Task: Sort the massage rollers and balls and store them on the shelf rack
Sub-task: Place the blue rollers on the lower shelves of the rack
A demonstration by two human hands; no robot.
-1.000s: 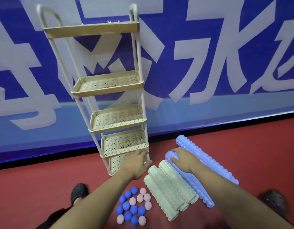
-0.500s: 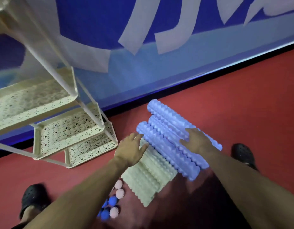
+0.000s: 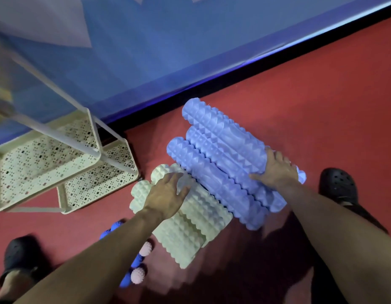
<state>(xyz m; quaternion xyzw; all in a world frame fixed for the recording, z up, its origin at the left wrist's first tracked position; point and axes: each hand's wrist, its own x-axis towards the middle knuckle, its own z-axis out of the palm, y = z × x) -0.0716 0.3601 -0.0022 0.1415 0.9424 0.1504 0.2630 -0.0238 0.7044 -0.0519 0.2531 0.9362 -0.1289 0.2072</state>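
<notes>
The view has dropped from the rack [image 3: 65,163] to the floor, and both hands have moved onto the rollers. The left hand [image 3: 166,198] now rests flat, fingers spread, on the white rollers [image 3: 190,224]; the right hand [image 3: 275,170] curls over the blue rollers [image 3: 220,154] beside them. The balls [image 3: 137,275] lie untouched near the left forearm. Nothing is shelved yet; a roller lift looks imminent.
</notes>
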